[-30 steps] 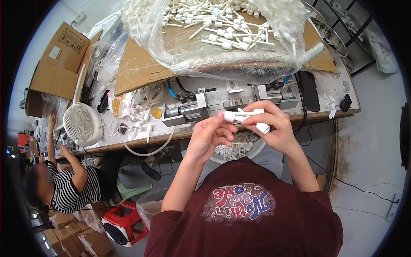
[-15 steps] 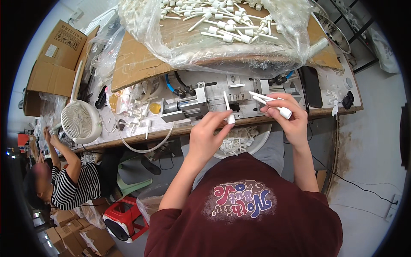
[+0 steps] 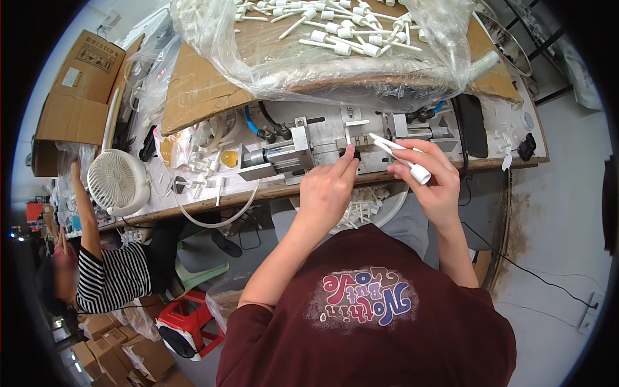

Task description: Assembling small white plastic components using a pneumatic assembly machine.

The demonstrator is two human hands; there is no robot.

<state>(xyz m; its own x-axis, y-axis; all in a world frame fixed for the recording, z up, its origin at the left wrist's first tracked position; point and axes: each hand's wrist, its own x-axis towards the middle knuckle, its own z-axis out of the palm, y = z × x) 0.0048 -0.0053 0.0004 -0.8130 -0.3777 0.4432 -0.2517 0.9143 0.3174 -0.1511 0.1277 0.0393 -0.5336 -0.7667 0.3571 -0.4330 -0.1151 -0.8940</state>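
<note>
My left hand (image 3: 329,190) reaches to the middle of a metal clamping fixture (image 3: 289,155). Its fingers are pressed together at a white capped stick (image 3: 349,137), whose thin end stands up past the fingertips; the capped end is hidden. To the right, my right hand (image 3: 435,169) is closed round several white capped sticks (image 3: 420,173). Their thin ends point up and left, and one round cap shows below the fingers. Under my hands, on my lap, a white basin (image 3: 394,216) holds many small white plastic pieces.
Beyond the fixture, clear plastic sheeting (image 3: 271,80) on cardboard (image 3: 193,97) bears a heap of capped sticks (image 3: 342,46). At left stand a white fan (image 3: 117,182) and an open carton (image 3: 77,97). A dark flat object (image 3: 472,129) lies right. Another person (image 3: 116,274) works at left.
My left hand has moved forward and its stick has gone from above the basin to the fixture. The right hand keeps its sticks, shifting slightly. The other person's arm has reached farther forward.
</note>
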